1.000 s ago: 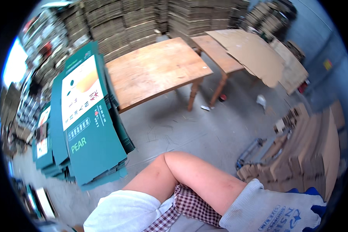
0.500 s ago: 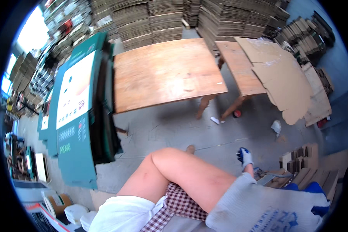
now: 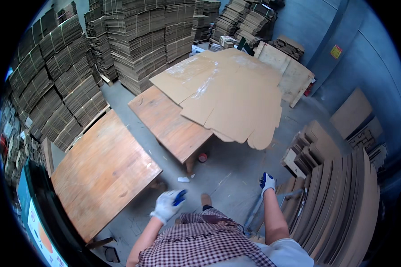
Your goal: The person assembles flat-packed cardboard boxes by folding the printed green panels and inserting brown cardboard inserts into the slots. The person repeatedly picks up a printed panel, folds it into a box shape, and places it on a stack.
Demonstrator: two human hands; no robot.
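Observation:
My left hand [image 3: 167,205], in a white and blue glove, hangs loosely curled in front of me beside the corner of a bare wooden table [image 3: 98,173], holding nothing. My right hand [image 3: 267,182], gloved the same way, is out to the right with fingers apart, just short of a row of flat cardboard sheets standing on edge [image 3: 338,200]. It grips nothing. A second wooden table [image 3: 169,124] ahead carries large flat cardboard blanks [image 3: 227,93] that overhang its far side.
Tall stacks of flattened cardboard [image 3: 133,40] line the back and left. Green printed boxes [image 3: 33,222] stand at the lower left. A wooden board [image 3: 285,71] leans against the blue wall. Small scraps and a red lid [image 3: 202,157] lie on the grey concrete floor.
The view has swung to the right and upward: the green boxes slid off to the lower left and the cardboard-covered table came to the centre. Both gloved hands are now in sight.

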